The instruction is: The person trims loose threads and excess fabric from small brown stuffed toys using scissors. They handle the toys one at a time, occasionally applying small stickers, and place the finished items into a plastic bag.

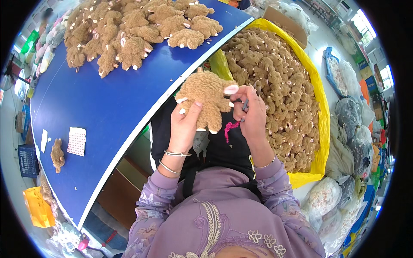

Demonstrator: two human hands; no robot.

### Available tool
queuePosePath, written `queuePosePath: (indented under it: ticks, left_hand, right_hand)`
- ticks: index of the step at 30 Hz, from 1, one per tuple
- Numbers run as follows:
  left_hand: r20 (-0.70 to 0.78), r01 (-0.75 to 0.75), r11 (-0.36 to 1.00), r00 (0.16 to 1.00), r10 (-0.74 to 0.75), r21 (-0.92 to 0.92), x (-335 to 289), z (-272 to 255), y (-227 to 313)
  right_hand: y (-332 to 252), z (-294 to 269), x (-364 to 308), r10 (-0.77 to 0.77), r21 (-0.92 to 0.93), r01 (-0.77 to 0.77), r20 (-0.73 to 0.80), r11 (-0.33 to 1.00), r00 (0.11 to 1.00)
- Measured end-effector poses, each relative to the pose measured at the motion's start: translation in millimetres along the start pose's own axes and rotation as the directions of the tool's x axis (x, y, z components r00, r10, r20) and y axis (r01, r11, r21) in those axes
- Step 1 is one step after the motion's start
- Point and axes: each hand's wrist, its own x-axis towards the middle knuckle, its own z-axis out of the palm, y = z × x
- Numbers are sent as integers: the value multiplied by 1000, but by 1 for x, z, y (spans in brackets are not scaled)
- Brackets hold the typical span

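A curly brown plush toy [205,99] with white paw tips and a pink-lined ear is held up over my lap. My left hand [186,120] grips its lower left side, thumb across the front. Close by the ear and arm on the other side is my right hand [253,109], its fingers curled round a small grey tool [245,105]. The tool's working end is hidden, so I cannot tell its exact kind. A bright pink cord [230,129] dangles below that hand.
On the blue table [112,107] lies a heap of similar plush toys [137,30]. One small plush piece [57,155] rests beside a printed white sheet [77,141]. To my right stands a large yellow bag [323,129] full of brown plush toys; clear plastic sacks [322,195] lie beyond it.
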Motion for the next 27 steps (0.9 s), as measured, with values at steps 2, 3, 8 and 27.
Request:
queuePosePath:
  ticks: [2,3,8,27]
  left_hand:
    - [-21,9,998,1000,-11,-58,0,1,4]
    - [-26,13,998,1000,-15,-66,-1,1,4]
    - [-14,10,1000,1000,-10,0,1,0,-5]
    - [91,-258,921,966,242,292,-1,5,1]
  right_hand:
    - [-1,-12,0,1,-143,10,80,990,997]
    - [-2,-15,0,6,-213,20,120,977,993]
    - [15,-9,-4,-216,-454,272,173,849,961]
    - [3,-22,4,-65,-206,94,143,974,988]
